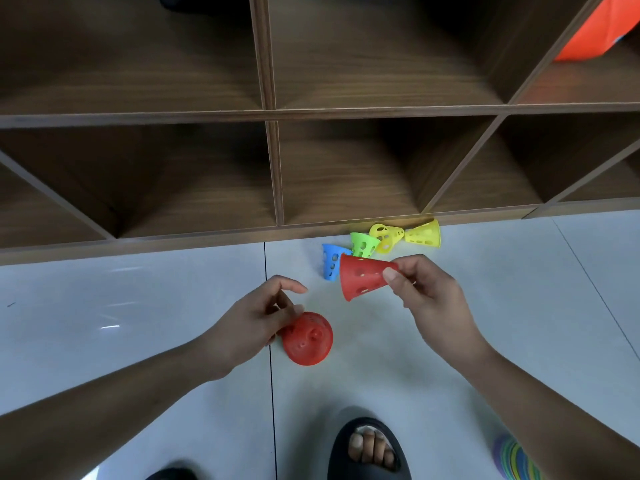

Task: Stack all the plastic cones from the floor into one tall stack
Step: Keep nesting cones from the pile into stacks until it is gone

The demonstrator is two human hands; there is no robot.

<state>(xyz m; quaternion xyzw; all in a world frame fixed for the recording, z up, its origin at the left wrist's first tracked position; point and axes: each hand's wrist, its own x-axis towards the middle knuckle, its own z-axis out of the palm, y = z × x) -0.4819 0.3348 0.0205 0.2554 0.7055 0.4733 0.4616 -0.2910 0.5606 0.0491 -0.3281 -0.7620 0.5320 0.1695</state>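
Observation:
My right hand [420,289] pinches the narrow end of a red perforated cone [362,277], held tilted above the floor with its wide mouth facing left and down. My left hand [258,318] holds a second red cone [308,339] low over the white floor, fingers at its upper edge. Behind them a blue cone [330,261] and a green cone [363,244] stand on the floor, while two yellow cones [385,238] [424,233] lie on their sides near the shelf base.
A brown wooden cubby shelf [273,168] fills the background, with an orange item [595,29] in its upper right compartment. My feet in black slippers [369,452] are at the bottom. A multicoloured striped object [514,459] shows at the bottom right.

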